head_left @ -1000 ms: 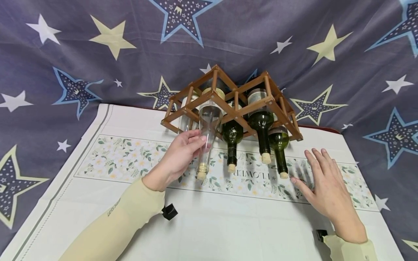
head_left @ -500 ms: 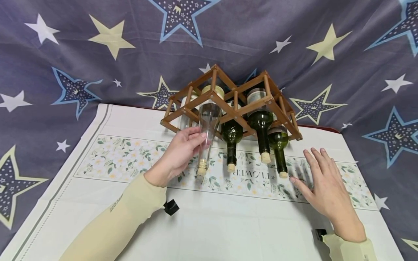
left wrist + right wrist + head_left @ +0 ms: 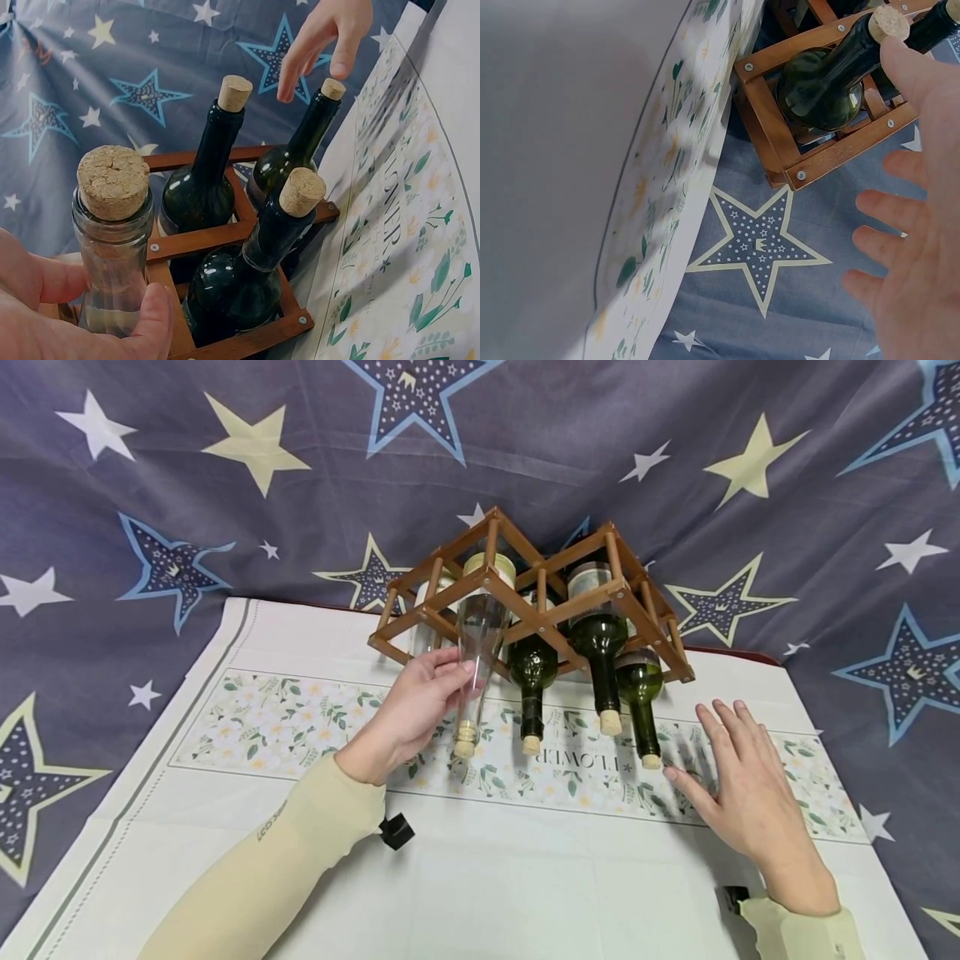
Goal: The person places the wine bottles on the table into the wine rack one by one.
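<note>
My left hand (image 3: 415,706) grips the neck of a clear glass bottle (image 3: 480,627), corked and lying in an upper opening of a wooden wine rack (image 3: 542,631). In the left wrist view, thumb and fingers pinch the glass just below the cork (image 3: 114,182). Three corked green bottles fill other openings: one near the middle (image 3: 534,664), one higher up (image 3: 600,635) and one low at the right (image 3: 640,681). Another clear bottle (image 3: 429,639) sits at the lower left. Right of the rack, my right hand (image 3: 750,793) has its fingers spread and holds nothing.
A white tablecloth (image 3: 510,885) with a floral printed band (image 3: 277,722) covers the table. Behind the rack hangs a dark star-patterned cloth (image 3: 570,435). Small black devices are on both wrists, the left one (image 3: 396,832) and the right one (image 3: 737,898).
My left hand has pushed the clear bottle slightly deeper into the rack, its cork now nearer the frame. My right hand stays almost still.
</note>
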### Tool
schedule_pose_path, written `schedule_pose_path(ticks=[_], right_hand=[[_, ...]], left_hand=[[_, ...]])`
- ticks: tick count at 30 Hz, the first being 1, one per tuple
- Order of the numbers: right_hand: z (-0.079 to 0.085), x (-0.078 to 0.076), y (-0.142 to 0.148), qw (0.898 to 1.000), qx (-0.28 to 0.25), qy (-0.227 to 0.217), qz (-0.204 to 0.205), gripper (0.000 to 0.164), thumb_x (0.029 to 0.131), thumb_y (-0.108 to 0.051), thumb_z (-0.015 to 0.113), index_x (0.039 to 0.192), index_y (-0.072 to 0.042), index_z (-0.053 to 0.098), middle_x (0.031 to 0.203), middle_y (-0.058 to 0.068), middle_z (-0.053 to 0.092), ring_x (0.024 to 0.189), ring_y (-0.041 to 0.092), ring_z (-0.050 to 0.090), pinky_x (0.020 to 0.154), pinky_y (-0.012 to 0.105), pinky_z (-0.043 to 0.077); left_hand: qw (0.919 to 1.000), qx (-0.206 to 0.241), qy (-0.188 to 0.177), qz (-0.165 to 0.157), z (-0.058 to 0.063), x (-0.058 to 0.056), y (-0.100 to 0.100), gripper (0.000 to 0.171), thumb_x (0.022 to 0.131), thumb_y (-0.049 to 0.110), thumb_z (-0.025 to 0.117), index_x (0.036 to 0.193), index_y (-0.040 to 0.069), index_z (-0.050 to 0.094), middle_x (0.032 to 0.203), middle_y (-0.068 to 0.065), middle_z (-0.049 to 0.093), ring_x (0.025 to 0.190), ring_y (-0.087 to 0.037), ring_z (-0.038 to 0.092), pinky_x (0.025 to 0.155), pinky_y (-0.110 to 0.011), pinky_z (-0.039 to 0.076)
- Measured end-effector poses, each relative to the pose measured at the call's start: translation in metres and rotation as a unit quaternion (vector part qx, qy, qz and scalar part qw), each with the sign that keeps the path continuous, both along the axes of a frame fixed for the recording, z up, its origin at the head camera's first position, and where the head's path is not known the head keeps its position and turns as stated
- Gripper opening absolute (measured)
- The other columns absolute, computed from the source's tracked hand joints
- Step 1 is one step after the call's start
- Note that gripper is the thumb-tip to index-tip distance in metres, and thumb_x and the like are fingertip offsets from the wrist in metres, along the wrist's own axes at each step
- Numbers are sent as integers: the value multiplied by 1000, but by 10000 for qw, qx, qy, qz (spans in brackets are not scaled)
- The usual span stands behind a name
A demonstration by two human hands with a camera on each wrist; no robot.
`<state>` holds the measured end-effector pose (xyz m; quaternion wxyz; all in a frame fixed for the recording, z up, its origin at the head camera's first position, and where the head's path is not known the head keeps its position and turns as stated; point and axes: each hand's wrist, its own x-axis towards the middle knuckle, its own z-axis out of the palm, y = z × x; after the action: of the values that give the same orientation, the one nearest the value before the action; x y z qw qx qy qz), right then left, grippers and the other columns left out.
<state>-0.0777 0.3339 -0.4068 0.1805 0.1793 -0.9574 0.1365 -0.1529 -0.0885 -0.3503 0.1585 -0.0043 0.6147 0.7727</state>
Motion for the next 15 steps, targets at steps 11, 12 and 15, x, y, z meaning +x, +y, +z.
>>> schedule_pose_path(ticks=[11, 12, 15], right_hand=[[-1, 0, 0, 10000, -18, -3, 20, 92, 95, -48, 76, 166, -8, 33, 164, 29, 35, 159, 45, 18, 128, 61, 10], [-1, 0, 1, 10000, -17, -10, 16, 92, 95, -48, 76, 167, -8, 33, 164, 29, 35, 159, 45, 18, 128, 61, 10], [-1, 0, 1, 10000, -19, -12, 15, 93, 95, -47, 76, 167, -10, 32, 164, 29, 35, 158, 46, 18, 128, 61, 10]], left_hand=[[9999, 108, 46, 92, -3, -7, 3, 53, 112, 7, 51, 158, -9, 31, 140, -25, 57, 115, -22, 65, 111, -34, 49], [9999, 103, 32, 108, -4, -8, 3, 52, 112, 7, 51, 158, -8, 32, 139, -24, 58, 113, -20, 65, 109, -34, 49], [9998, 64, -17, 161, -4, -10, 4, 52, 112, 8, 52, 158, -6, 33, 137, -22, 59, 109, -18, 67, 106, -32, 50]])
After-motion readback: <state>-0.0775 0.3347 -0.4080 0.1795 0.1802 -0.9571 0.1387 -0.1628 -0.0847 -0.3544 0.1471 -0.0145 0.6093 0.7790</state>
